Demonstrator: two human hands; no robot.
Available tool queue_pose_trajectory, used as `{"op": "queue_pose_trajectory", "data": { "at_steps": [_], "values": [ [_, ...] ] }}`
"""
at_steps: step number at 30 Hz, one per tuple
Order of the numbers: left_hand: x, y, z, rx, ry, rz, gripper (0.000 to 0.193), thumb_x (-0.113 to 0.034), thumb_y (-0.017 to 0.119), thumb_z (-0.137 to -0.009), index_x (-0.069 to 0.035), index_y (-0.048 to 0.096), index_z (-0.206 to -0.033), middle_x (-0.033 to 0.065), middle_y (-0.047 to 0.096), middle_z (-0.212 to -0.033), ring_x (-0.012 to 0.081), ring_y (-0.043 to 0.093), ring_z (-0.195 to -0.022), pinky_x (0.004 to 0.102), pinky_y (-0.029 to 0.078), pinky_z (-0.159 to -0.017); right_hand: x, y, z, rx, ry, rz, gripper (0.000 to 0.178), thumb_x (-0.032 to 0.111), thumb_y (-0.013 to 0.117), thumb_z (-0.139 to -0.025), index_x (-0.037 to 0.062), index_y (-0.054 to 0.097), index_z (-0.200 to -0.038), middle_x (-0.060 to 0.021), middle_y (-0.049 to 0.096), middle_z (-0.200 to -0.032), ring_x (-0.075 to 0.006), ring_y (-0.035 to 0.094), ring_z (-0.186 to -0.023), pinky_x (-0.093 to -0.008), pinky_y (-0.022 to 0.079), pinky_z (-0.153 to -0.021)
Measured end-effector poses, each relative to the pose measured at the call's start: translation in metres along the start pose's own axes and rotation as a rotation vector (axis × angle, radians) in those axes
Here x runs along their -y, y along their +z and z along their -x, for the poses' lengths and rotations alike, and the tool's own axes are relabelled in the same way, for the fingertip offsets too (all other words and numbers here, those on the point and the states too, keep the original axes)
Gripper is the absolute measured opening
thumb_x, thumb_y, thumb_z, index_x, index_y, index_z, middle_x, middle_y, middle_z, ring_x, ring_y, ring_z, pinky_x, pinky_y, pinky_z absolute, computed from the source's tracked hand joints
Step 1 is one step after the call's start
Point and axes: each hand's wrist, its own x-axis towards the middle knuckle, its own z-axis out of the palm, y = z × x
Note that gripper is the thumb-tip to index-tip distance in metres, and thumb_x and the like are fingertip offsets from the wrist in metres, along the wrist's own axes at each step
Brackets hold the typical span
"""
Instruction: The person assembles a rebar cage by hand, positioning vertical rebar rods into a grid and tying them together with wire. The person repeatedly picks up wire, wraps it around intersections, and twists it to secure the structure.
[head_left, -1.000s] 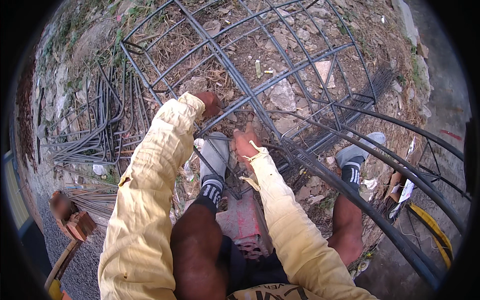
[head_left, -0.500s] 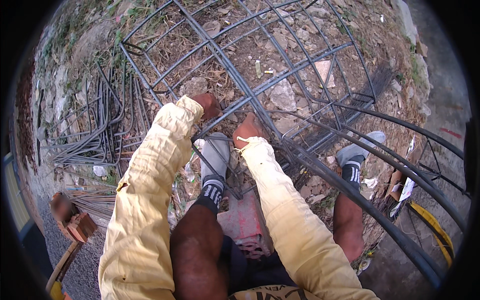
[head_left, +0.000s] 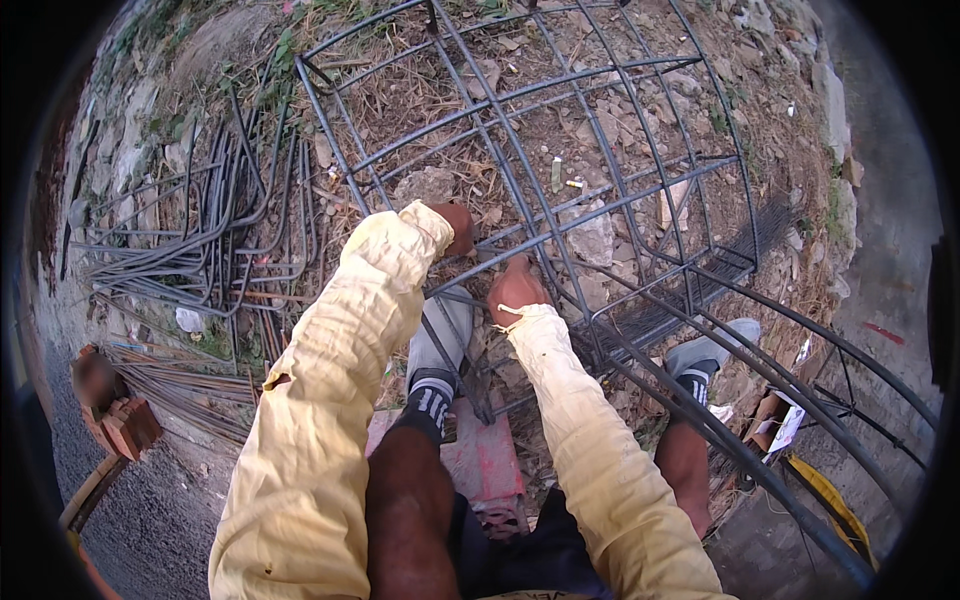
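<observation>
A cage of dark steel rebar (head_left: 625,205) lies on the stony ground before me, with long bars running off to the lower right. My left hand (head_left: 458,228), in a pale yellow sleeve, is closed beside the cage's near bars; what it holds is hidden. Slightly nearer and to the right, my right hand (head_left: 518,288) is closed against the underside of the same near bar. Anything between its fingers is too small to make out. My left foot in a grey sock (head_left: 440,340) rests beneath the near corner of the cage.
Bent rebar pieces (head_left: 215,235) are heaped at the left, with thin rods (head_left: 185,385) below them. Red bricks (head_left: 130,428) sit at lower left. A bundle of thin wire (head_left: 740,240) lies along the cage's right side. A reddish block (head_left: 485,465) is between my legs.
The view has shifted, so the cage and my hands appear farther right and lower. Both hands stay closed at the near bars, the right just below the left.
</observation>
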Motion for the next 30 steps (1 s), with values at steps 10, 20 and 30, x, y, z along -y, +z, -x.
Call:
{"op": "queue_pose_trajectory", "data": {
  "at_steps": [10, 20, 30],
  "values": [
    [-0.013, -0.006, -0.006, 0.051, -0.156, 0.013, 0.041, -0.044, 0.072, -0.078, -0.006, 0.074, -0.093, 0.0185, 0.070, -0.093, 0.0370, 0.067, -0.087, 0.0458, 0.052, -0.081, -0.007, -0.035, 0.012, 0.000, -0.048, 0.085, 0.041, 0.016, 0.053, -0.089, -0.0082, 0.044, -0.121, -0.0317, 0.065, -0.096, -0.0447, 0.065, -0.094, -0.0504, 0.049, -0.084],
    [0.000, 0.002, -0.005, 0.007, -0.109, 0.005, 0.038, -0.041, 0.071, -0.078, -0.006, 0.074, -0.091, 0.0187, 0.070, -0.092, 0.0370, 0.067, -0.086, 0.0469, 0.052, -0.079, -0.008, 0.004, 0.026, 0.175, 0.346, -0.867, 0.037, 0.021, 0.051, -0.094, -0.0062, 0.054, -0.119, -0.0120, 0.063, -0.069, -0.0185, 0.054, -0.057, -0.0347, 0.040, -0.053],
    [-0.001, 0.001, -0.002, -0.003, -0.055, -0.052, 0.033, -0.037, 0.069, -0.080, -0.011, 0.074, -0.099, 0.0155, 0.071, -0.094, 0.0359, 0.067, -0.089, 0.0471, 0.052, -0.081, -0.019, 0.012, 0.024, -0.011, 0.030, -0.522, 0.036, 0.021, 0.050, -0.093, -0.0054, 0.050, -0.117, -0.0248, 0.067, -0.087, -0.0385, 0.067, -0.081, -0.0452, 0.050, -0.076]
  ]
}}
